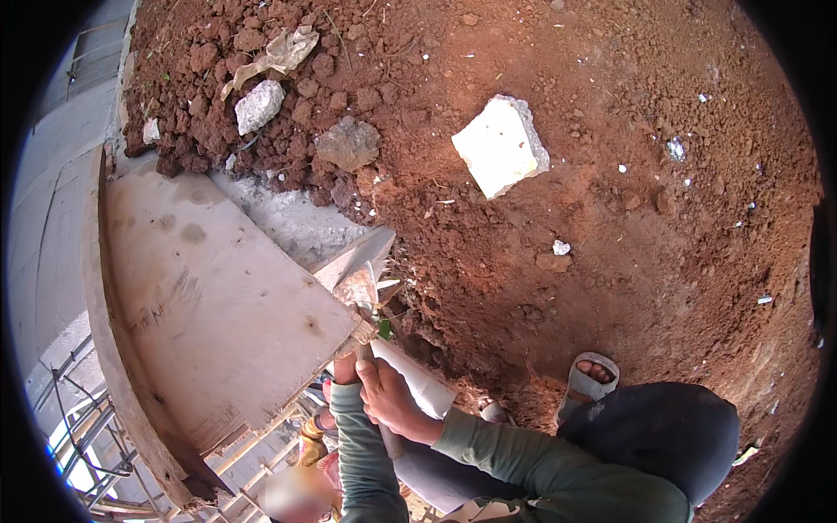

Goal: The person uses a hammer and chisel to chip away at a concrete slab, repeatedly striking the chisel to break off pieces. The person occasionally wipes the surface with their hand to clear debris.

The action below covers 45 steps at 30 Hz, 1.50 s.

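Nearest the camera, a wrinkled green sleeve slants in from the lower right to the right hand, whose fingers are wrapped firmly round a tool handle; this round, dull grey-brown shaft lies near the plywood panel's right-hand corner, and a rust-patched metal blade just beyond seems to belong to it. The left hand is just beside it, mostly hidden by the panel edge, so I cannot tell its grip. The work looks under way rather than finished: the plywood panel is in place beside the concrete ledge, and broken soil lies along its far side, though how much is left cannot be judged from this view. The panel is flat, pale and stained, with a rough timber strip along its left. Farther out, crumbly red clods heap up at far left around a rough grey rock, while a jagged white slab lies on the smoother red earth to the right, beyond a sandalled foot
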Each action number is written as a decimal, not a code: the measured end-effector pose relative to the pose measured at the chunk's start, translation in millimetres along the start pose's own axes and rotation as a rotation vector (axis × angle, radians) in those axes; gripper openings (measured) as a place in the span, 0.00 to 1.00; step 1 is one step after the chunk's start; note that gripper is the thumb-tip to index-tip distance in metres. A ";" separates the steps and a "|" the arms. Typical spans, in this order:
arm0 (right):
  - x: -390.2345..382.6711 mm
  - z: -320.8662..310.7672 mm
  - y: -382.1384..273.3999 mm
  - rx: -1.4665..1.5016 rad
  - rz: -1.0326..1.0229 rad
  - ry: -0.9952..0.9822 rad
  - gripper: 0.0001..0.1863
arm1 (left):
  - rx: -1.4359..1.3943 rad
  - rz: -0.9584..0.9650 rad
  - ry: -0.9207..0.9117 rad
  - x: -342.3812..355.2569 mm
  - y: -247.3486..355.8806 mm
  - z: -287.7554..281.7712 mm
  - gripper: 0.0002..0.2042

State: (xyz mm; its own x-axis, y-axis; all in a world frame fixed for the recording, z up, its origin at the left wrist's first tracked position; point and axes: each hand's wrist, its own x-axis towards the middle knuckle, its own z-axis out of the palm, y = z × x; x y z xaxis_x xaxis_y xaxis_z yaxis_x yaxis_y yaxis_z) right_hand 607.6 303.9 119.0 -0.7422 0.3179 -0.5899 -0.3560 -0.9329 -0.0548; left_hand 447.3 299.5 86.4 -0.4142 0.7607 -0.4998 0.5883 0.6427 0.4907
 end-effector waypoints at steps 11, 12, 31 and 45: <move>27.7 2.1 47.8 -0.140 -0.039 0.115 0.18 | 0.061 -0.336 0.182 -80.7 58.8 -34.6 0.14; 29.1 0.4 55.1 -0.136 -0.075 0.126 0.16 | 0.016 -0.358 0.183 -86.1 57.3 -32.2 0.14; 32.7 -14.0 55.1 -0.598 -0.499 0.015 0.17 | -0.516 -0.539 0.197 -78.6 28.8 -13.2 0.12; 4.0 -8.1 -15.8 0.133 0.135 -0.089 0.23 | -0.928 -0.209 -0.025 30.0 -10.7 29.5 0.11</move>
State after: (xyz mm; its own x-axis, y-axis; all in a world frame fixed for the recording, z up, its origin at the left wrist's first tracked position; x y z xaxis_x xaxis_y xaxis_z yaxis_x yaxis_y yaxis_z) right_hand 614.9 318.6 111.0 -0.8331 0.2109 -0.5113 -0.3174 -0.9394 0.1297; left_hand 449.1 312.8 45.1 -0.4271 0.6271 -0.6514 -0.2871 0.5891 0.7554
